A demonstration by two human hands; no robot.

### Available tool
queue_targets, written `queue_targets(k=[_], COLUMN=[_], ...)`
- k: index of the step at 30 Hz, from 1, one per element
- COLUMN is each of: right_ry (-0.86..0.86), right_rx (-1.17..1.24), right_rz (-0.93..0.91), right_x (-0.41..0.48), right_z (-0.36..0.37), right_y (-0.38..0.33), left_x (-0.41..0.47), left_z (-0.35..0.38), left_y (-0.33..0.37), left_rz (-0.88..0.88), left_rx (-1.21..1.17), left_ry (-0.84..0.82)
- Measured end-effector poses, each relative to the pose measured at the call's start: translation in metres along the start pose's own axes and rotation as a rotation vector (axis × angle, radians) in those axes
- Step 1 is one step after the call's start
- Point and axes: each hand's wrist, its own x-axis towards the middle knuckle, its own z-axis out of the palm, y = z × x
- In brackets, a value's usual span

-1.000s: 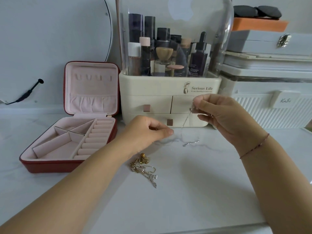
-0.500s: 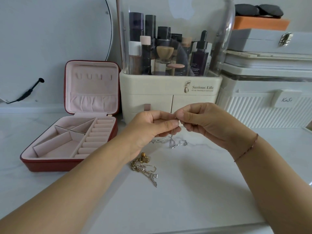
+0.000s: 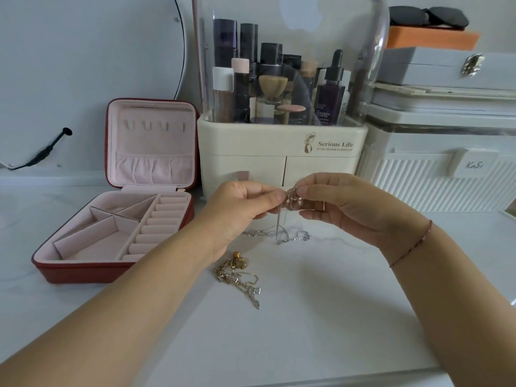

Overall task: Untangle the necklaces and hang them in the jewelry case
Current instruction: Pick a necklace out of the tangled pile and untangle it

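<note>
white marble-look tabletop (image 3: 307, 325) runs under everything, with a pale wall behind. just above it, in the middle, a silver necklace (image 3: 292, 199) is bunched between both hands. the left hand (image 3: 240, 210) pinches it with thumb and forefinger from one side. the right hand (image 3: 343, 208) pinches the same bunch from the other side, fingertips almost meeting. a strand drops straight down from the bunch, and the rest of the chain lies in loose loops on the tabletop right below. something pinkish sits in the pinched part, perhaps a clasp or a pendant; it is too blurred to say. a thin red bracelet (image 3: 413, 244) rings the right wrist.

nearer the person, just beside the left wrist, a gold tangle (image 3: 238, 275) of chains lies in a heap, apart from the silver one.

to the left stands the jewelry case (image 3: 83, 272), red outside and pink inside. its lid (image 3: 152, 152) is upright, with a row of small hooks above a gathered pocket. the base holds ring rolls and angled compartments.

behind the hands is a cream cosmetics organizer (image 3: 279, 157) with drawers and a clear dome over bottles. a white ribbed box (image 3: 435, 188) stands to its right.
</note>
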Motion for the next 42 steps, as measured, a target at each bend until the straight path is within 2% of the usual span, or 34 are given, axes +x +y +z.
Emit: queue_targets(k=[3,8,13,20,30,34,42], right_ry=[-0.02,-0.011,-0.029,-0.018,0.008,0.06,0.044], right_rx=[0.128,0.202,0.134,0.043,0.2,0.214,0.196], right_rz=[0.04,0.073,0.055,0.024,0.019,0.022,0.033], right_x=[0.0012,0.0021,0.0024,0.0009,0.0033,0.0039,0.0029], right_z=[0.0021,0.0032,0.0021,0.0027,0.0021,0.0003,0.0013], right_y=[-0.0004,-0.0004,0.0004,0.0011,0.002,0.0017,0.0021], left_x=[0.0009,0.0009,-0.0008,0.0011,0.0017,0.0001,-0.0022], left_z=[0.0002,0.0002,0.0009,-0.0005,0.0002,-0.0007,0.0009], left_y=[0.0006,0.0001,0.0007,0.0006,-0.0021,-0.0008,0.0014], left_rz=[0.009,0.004,0.036,0.072,0.02,0.013,-0.011], left_rx=[0.001,-0.057,-0.082,-0.073,-0.121,-0.117,-0.023], left_ry=[0.016,-0.013,-0.08,-0.053,-0.092,-0.087,-0.086])
